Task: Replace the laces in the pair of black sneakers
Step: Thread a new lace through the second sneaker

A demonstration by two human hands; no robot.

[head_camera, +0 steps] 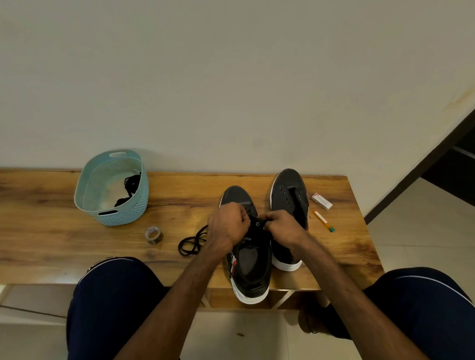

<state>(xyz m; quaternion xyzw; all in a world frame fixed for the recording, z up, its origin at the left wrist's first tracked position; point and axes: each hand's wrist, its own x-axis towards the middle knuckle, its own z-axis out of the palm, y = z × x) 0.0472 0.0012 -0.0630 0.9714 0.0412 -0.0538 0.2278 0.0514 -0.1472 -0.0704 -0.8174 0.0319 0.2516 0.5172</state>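
Evidently the left hand (229, 227) pinched the black lace (191, 242) while the right hand (282, 227) gripped the near sneaker (250, 271) at its eyelets, probably steadying it for threading. Slack lay at nine o'clock; the unlaced sneaker (287, 196) stood at one o'clock.

Black uppers, white soles on the nearer sneaker (249, 273) and farther sneaker (287, 193). Pale blue, weave-patterned basket (121, 214) with black laces (131, 183). Another black lace (190, 244) on the honey-brown, dark-grained desk (38, 219). White-and-red box (321, 201); orange-and-white tube (320, 218), teal-capped. Navy trousers (107, 299), thin white stripe.
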